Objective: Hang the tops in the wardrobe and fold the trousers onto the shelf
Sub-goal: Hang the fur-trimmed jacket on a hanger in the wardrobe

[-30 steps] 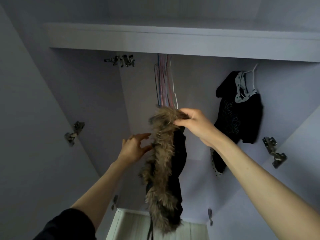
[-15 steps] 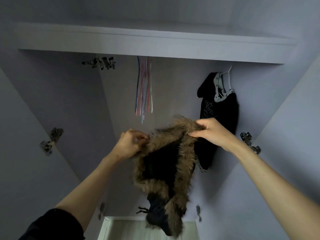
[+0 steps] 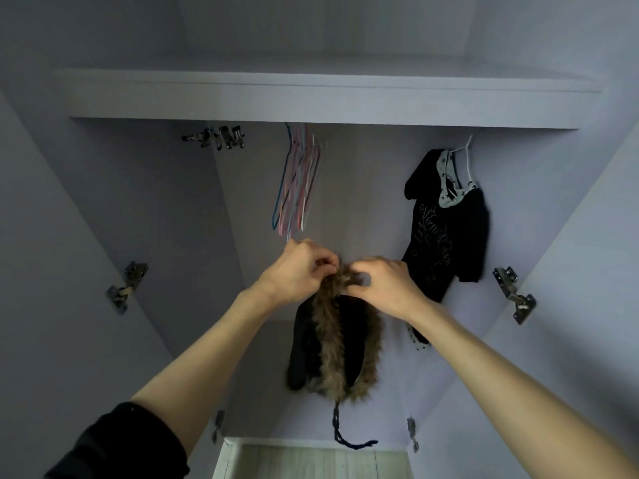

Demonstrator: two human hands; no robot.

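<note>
A dark top with a brown fur trim (image 3: 337, 344) hangs in front of me inside the open wardrobe. My left hand (image 3: 299, 273) and my right hand (image 3: 385, 288) both pinch the fur at its top edge, close together. A dark cord (image 3: 340, 433) dangles from its bottom. Above and to the left a bunch of bare coloured hangers (image 3: 297, 181) hangs under the shelf. A black printed top (image 3: 446, 229) hangs on a white hanger at the right.
A white shelf (image 3: 328, 98) spans the wardrobe above the hangers. Both doors stand open, with metal hinges at the left (image 3: 126, 286) and right (image 3: 513, 293). A pale wooden surface (image 3: 311, 461) shows at the bottom.
My hands have drawn together at the top of the fur trim, closing the spread garment so it hangs narrow. The view has shifted slightly.
</note>
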